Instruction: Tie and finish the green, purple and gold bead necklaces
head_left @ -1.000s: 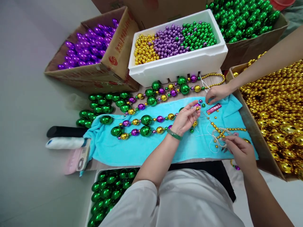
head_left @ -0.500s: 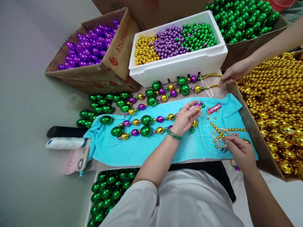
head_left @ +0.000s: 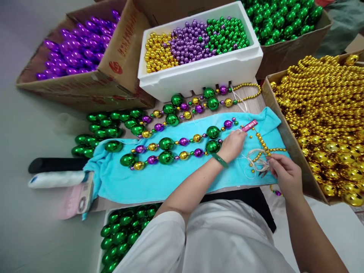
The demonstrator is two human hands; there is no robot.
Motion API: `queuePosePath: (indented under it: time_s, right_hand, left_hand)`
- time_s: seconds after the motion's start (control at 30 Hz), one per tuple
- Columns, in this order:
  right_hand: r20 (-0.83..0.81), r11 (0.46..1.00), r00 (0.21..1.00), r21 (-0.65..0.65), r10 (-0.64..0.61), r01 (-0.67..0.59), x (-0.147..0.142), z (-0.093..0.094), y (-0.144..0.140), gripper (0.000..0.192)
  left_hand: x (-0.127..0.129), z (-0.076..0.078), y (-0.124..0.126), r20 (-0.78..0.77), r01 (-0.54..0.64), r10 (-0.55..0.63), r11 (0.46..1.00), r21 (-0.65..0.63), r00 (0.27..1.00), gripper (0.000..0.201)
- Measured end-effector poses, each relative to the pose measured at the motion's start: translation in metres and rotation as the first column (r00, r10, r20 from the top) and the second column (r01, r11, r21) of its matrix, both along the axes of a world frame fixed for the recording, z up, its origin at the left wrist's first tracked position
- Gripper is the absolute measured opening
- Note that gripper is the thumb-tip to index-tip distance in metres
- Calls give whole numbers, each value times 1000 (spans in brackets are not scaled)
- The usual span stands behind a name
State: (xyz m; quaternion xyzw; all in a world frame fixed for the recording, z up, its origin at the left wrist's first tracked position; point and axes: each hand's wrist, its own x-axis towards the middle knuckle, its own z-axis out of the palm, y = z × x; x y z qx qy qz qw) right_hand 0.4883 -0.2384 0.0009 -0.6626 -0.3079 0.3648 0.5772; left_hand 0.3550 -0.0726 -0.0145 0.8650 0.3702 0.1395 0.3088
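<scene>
My left hand [head_left: 234,144], with a green bangle [head_left: 220,160] on the wrist, rests palm down on a turquoise towel [head_left: 170,182]. Its bunched fingertips touch small beads beside a pink packet [head_left: 249,125]; what they grip is hidden. My right hand [head_left: 284,174] pinches white thread [head_left: 251,161] where a strand of small gold beads [head_left: 263,144] runs. A doubled strand of large green, purple and gold beads [head_left: 166,144] lies on the towel, left of my left hand.
A second big-bead strand [head_left: 176,100] lies behind the towel. A white foam box [head_left: 199,72] holds small gold, purple and green beads. Cardboard boxes hold purple [head_left: 76,45], green [head_left: 281,19] and gold beads [head_left: 327,113]. Green beads lie loose [head_left: 105,125] and in a near box [head_left: 122,231].
Another person's hand at the right has drawn back out of view. My left hand has dropped from a raised pinch onto the towel near the pink packet. My right hand stays put.
</scene>
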Motion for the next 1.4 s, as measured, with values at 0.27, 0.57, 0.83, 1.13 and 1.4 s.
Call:
queuePosePath:
  time_s: [0.27,0.57,0.83,1.13,1.4]
  right_hand:
    - [-55,997,996,33,-64,66,9,7,-3,16]
    - [-64,996,996,56,-66,70,15,9,-2,14]
    - [-43,994,997,81,-63,67,16,10,-2,12]
    - [-34,997,997,22,-72,73,13,10,0,15]
    - [15,998,999,-33,45,-45,1,7,1,12]
  left_hand:
    - [7,4,5,-190,-73,95,990,120,977,28]
    - [20,9,39,-165,72,-37,975,210,986,29]
    - [30,10,36,-348,94,-33,983,158,937,27]
    - [11,21,32,188,-209,228,971,-113,956,16]
    - [-17,64,25,422,197,756,376,-906,500,17]
